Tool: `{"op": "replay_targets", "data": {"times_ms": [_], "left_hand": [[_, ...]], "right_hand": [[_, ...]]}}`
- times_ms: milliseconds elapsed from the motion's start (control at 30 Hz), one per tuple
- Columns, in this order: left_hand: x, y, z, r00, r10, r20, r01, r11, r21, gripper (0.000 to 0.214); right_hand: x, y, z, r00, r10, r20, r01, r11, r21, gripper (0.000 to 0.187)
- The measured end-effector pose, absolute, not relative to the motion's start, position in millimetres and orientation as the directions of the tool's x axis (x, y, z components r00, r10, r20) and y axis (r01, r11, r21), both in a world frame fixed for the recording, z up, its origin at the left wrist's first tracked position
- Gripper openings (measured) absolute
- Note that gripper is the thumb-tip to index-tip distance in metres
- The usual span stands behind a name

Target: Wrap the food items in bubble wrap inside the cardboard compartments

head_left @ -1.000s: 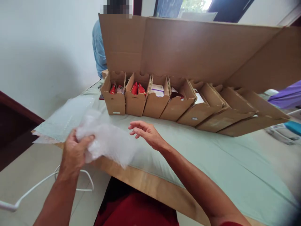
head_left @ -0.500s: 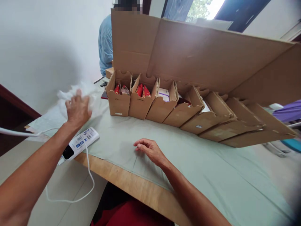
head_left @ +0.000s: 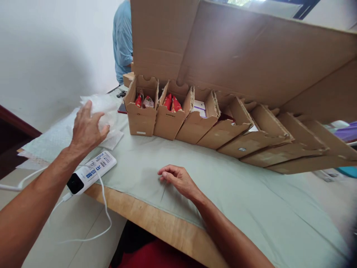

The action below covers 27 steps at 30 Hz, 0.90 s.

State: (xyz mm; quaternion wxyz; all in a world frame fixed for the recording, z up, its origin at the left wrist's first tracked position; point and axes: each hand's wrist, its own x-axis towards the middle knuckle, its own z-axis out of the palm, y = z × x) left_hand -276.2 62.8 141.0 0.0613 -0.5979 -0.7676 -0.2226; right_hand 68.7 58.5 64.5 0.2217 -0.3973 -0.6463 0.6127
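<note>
My left hand (head_left: 88,128), fingers spread, hovers over a loose pile of clear plastic packaging (head_left: 52,136) at the table's left end. A crumpled part of it lies behind and beside the fingers; I cannot tell whether they touch it, and nothing is gripped. Loosely curled on the green tablecloth (head_left: 134,156), my right hand (head_left: 178,179) rests with thumb against fingers and nothing in it. Just below my left hand lies a white device (head_left: 96,169) with blue print and a black end, a white cable (head_left: 105,197) running over it.
Beyond my hands stands a row of several open cardboard bins (head_left: 142,121). Red packets (head_left: 171,103) show in the left ones, a white box (head_left: 199,107) in another. Behind rises a tall cardboard panel (head_left: 237,48). A person in a blue sleeve (head_left: 122,41) is at the back.
My left hand has let go of the crumpled plastic, its fingers spreading as it shifts slightly left and the plastic settles on the pile. My right hand stays put. The view has tilted down a little.
</note>
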Motion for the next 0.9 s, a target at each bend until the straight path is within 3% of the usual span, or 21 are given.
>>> {"op": "replay_targets", "data": {"times_ms": [267,333,400,500,633,733,900], "left_hand": [[-255.4,46.7,107.3,-0.166,0.751,0.639,0.953,-0.044,0.300,0.032],[-246.0,33.8,97.9,-0.145,0.721,0.678,0.949,-0.092,0.301,0.030],[-237.5,18.8,89.7,-0.134,0.716,0.685,0.940,-0.128,0.317,0.027],[-230.0,-0.9,81.9,-0.116,0.780,0.615,0.911,-0.164,0.380,0.023],[-233.7,-11.1,85.1,-0.190,0.830,0.525,0.886,-0.085,0.456,0.027],[-243.4,-4.4,91.4,-0.258,0.856,0.447,0.929,0.093,0.359,0.038],[-259.3,22.6,95.6,-0.341,0.935,0.100,0.938,0.332,0.097,0.056]], "right_hand": [[10.5,71.1,91.3,-0.576,0.817,-0.009,0.221,0.145,-0.964,0.023],[-16.8,82.4,97.7,-0.564,0.824,-0.044,0.139,0.042,-0.989,0.030],[-46.2,94.9,100.2,-0.582,0.797,-0.159,0.014,-0.185,-0.983,0.034],[-84.3,110.2,94.0,-0.581,0.760,-0.291,-0.121,-0.434,-0.893,0.025],[-103.4,119.1,75.1,-0.441,0.840,-0.317,-0.168,-0.424,-0.890,0.025],[-98.8,121.9,64.0,-0.393,0.863,-0.317,-0.134,-0.394,-0.909,0.031],[-114.4,129.1,58.0,-0.421,0.834,-0.356,0.003,-0.391,-0.920,0.026]]}}
